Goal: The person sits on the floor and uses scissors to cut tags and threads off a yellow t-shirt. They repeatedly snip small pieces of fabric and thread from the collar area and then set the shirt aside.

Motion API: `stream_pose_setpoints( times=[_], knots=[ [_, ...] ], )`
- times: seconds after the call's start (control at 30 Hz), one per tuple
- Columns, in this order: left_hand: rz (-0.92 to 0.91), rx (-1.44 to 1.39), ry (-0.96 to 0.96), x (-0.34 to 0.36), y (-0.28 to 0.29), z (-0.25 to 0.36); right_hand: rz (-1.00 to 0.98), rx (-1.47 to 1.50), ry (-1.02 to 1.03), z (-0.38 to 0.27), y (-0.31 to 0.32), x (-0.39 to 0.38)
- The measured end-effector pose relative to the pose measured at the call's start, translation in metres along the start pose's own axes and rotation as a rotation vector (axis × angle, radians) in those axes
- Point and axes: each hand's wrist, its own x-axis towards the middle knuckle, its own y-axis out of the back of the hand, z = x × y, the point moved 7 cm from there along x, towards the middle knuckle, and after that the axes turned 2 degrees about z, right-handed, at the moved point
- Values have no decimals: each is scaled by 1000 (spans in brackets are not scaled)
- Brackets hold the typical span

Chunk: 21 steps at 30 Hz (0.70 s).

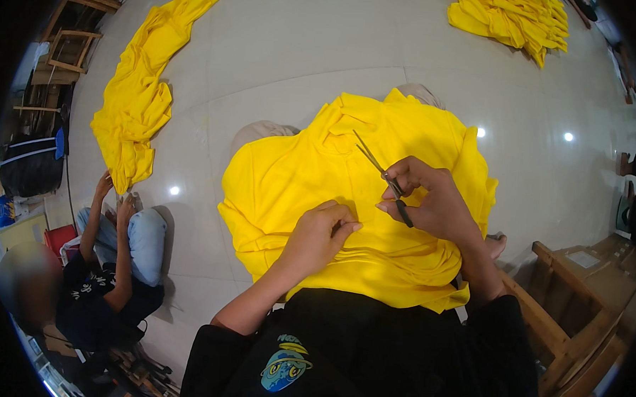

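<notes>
Across my lap lies a bright yellow garment with a collar-like opening at its far side; it looks like a sweatshirt. My right hand holds a pair of scissors above its right half, fingers in the dark handles and blades slightly apart, pointing away to the left. My left hand is closed in a pinch over the middle of the garment. Whatever lies between its thumb and forefinger is hidden or too small to name.
At left, a seated person handles a long yellow cloth pile on the tiled floor. Another yellow pile lies far right. A wooden frame and a cardboard box stand close on my right. Wooden chairs line the far left.
</notes>
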Motion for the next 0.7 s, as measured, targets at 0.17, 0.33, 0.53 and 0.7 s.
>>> stream_pose_setpoints(
  times=[0.17, 0.33, 0.53, 0.7],
  knots=[
    [69, -324, 93, -3, 6, -27, 130, 87, 21, 10, 6, -10],
    [137, -707, 262, -6, -2, -50, 196, 132, -49, 11, 13, -10],
    [210, -227, -61, 0, 13, -5, 178, 106, -37, 9, 10, -9],
    [-33, -129, -64, 9, -2, 4, 183, 95, -18, 8, 9, -10]
  ],
)
